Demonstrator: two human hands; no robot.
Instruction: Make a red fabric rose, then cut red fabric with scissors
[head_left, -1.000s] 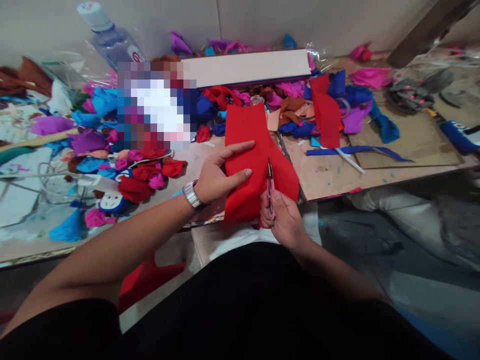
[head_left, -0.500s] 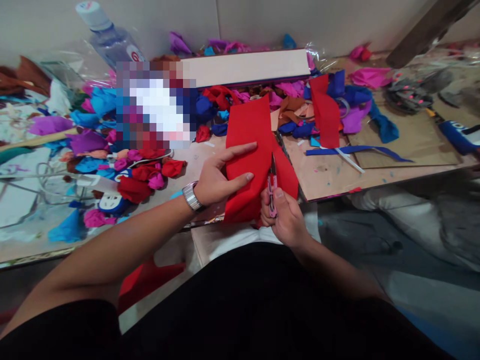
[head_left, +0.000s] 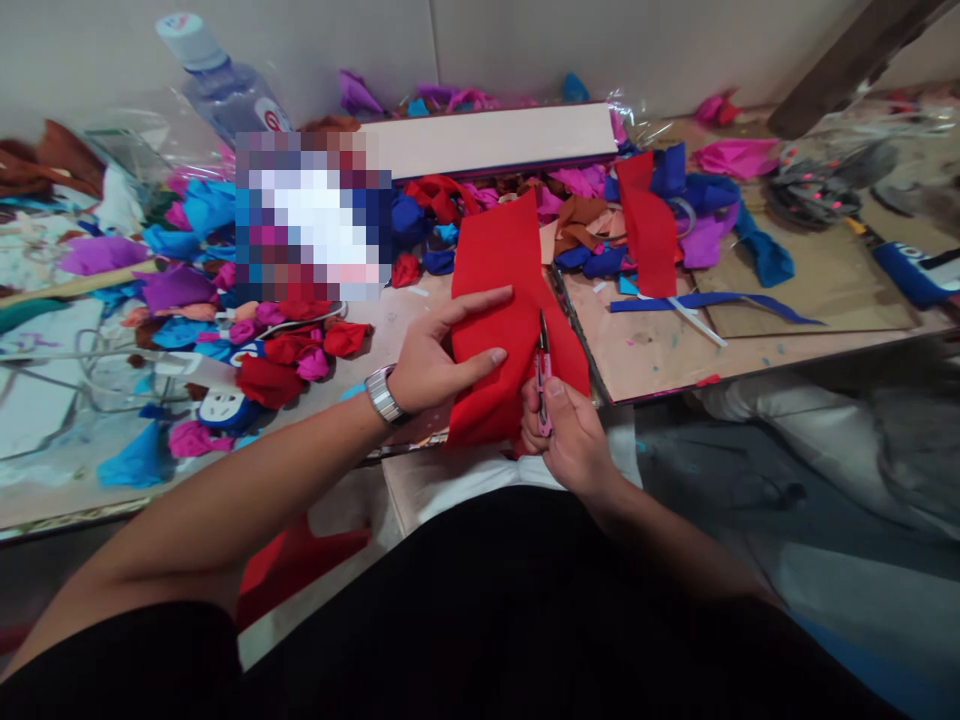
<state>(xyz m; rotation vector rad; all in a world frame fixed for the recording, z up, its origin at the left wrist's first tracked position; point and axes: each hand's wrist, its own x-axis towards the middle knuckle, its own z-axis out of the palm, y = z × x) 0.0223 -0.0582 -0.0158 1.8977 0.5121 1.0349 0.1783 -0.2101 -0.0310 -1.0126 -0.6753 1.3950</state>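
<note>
A red sheet of cloth [head_left: 499, 265] lies over the near edge of the work table [head_left: 660, 355]. My left hand [head_left: 439, 350], with a metal watch on the wrist, grips the sheet's left part between thumb and fingers. My right hand [head_left: 570, 435] is closed round small pink-handled scissors [head_left: 542, 362], whose dark blades point away from me into the red sheet. The cut runs up the sheet's middle, and a flap spreads to the right of the blades.
Crumpled scraps in red, blue, pink and purple [head_left: 247, 330] cover the table's left and back. A red strip [head_left: 651, 235] and a blue strip [head_left: 712, 302] lie at right. A long pale board [head_left: 495, 140] and a water bottle [head_left: 225, 85] stand behind. Another red piece [head_left: 300, 560] lies below the table.
The scissors have moved a little further up into the red sheet and the sheet has shifted slightly. My left hand keeps its hold in the same place.
</note>
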